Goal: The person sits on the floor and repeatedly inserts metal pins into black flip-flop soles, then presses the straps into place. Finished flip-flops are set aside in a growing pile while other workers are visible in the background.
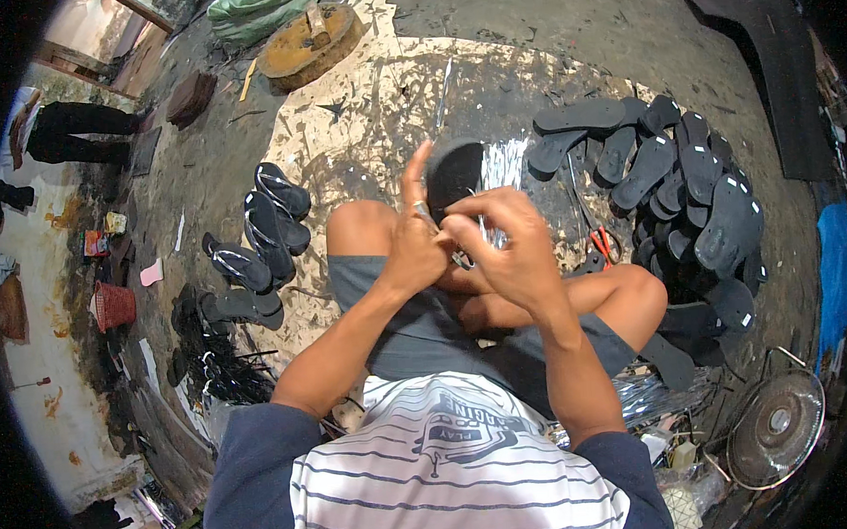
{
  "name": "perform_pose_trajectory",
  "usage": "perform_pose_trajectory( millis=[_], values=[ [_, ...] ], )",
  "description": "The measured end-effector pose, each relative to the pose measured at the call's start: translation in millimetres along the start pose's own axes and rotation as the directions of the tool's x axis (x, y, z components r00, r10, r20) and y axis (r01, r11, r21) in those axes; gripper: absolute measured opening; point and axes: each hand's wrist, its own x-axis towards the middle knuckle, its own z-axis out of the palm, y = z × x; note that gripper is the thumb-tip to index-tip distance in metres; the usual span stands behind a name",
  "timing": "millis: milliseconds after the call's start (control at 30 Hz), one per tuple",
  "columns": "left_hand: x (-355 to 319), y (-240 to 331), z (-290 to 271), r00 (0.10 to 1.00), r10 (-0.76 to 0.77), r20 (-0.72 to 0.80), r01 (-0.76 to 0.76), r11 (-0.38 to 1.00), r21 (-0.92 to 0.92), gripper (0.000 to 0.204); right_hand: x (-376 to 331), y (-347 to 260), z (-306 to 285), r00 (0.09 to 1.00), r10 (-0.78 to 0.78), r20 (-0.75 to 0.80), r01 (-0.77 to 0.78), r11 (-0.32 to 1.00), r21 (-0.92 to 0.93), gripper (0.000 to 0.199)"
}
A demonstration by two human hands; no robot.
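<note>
both hands (pixel 470 244) pinched on perhaps a black sandal sole (pixel 452 169), stained floor board (pixel 360 116), piled soles (pixel 695 196)

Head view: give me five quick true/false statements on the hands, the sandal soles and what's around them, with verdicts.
1. Both hands, left hand and right hand, are together at a dark sandal sole over the knees. True.
2. The pile of bare dark soles lies on the person's left. False: it lies on the right; the sandals with straps are on the left.
3. Red-handled scissors lie on the floor by the right knee. True.
4. A fan stands upright at upper left. False: it is at lower right, lying tilted.
5. The red basket sits on the person's lap. False: it is on the floor far to the left.
</note>
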Motion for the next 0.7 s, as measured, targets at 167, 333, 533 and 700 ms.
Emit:
perform_pose_trajectory(
  millis=[167, 333, 533, 700],
  values=[
    [2, 14, -13, 0.937, -0.138, 0.322, 0.159, 0.986, -0.041, 0.083, 3, 7, 2, 0.92, 0.391, -0.008, -0.375, 0.888, 0.266, 0.017],
    [1, 29, -14, 0.933, -0.259, 0.248, 0.308, 0.934, -0.18, 0.051, -4, 15, 0, 0.998, -0.004, -0.068, -0.021, 0.93, -0.366, 0.014],
    [2, 28, -11, 0.973, -0.155, 0.173, 0.141, 0.986, 0.092, 0.049, -1, 16, 3, 0.999, -0.04, -0.008, 0.032, 0.897, -0.44, 0.015],
    [-3, 23, -8, 0.998, -0.003, 0.055, -0.019, 0.917, 0.399, 0.053, 1, 21, 8, 0.999, -0.038, -0.031, 0.023, 0.921, -0.389, 0.015]
  ],
)
